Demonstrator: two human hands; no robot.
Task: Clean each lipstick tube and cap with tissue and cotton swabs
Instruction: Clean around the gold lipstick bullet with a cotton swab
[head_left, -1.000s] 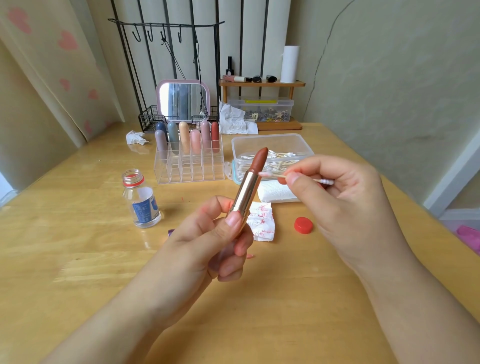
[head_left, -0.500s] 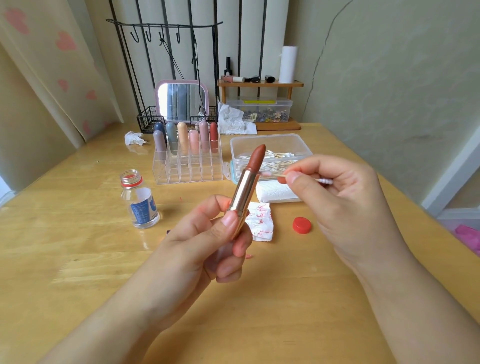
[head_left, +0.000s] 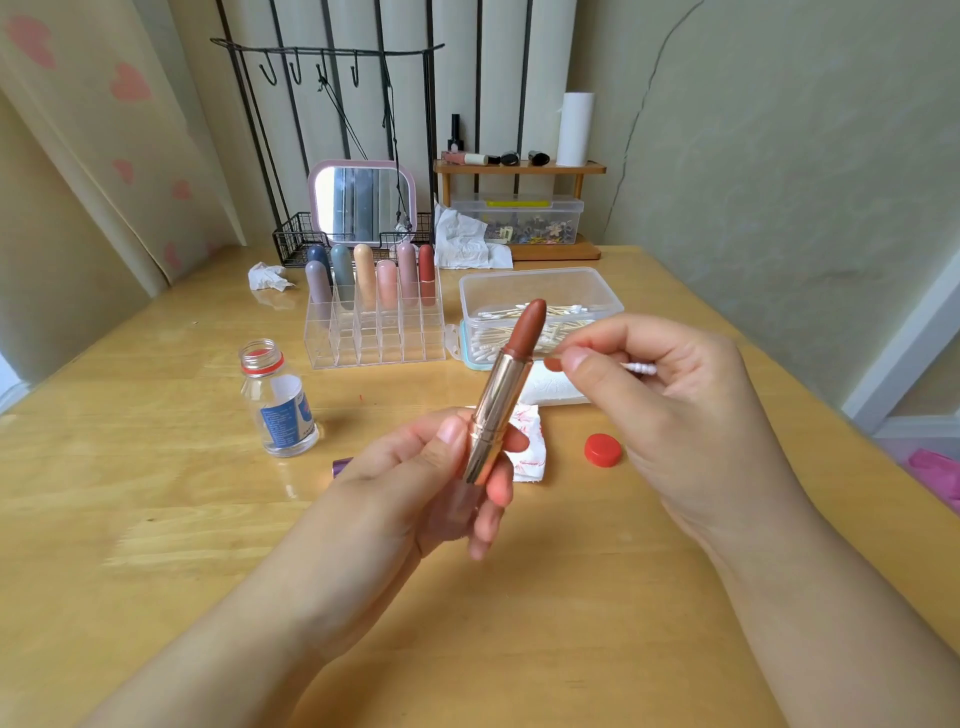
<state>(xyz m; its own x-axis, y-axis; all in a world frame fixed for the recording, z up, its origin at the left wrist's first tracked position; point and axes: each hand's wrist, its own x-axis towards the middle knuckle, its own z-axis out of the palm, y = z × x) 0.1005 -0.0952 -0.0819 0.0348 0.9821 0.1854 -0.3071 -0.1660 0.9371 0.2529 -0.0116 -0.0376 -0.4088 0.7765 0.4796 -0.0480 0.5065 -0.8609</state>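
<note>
- Head view: the left hand grips the rose-gold metal lipstick tube by its lower end, thumb and fingers wrapped round it, tilted up over the wooden bench with the brown-red bullet wound out.
- Right hand pinches a thin white-tipped cotton swab between thumb and forefinger; its near tip sits just beside the collar under the bullet, though I cannot tell if it touches.
- Risk, as I see it: the exposed bullet is soft, so a swab riding too high could gouge or smear it.
- A sideways push from the swab could twist the slick tube in that low grip.
- Behind them: a clear plastic box of swabs, a stained folded tissue, a small open glass bottle and its red cap.
</note>
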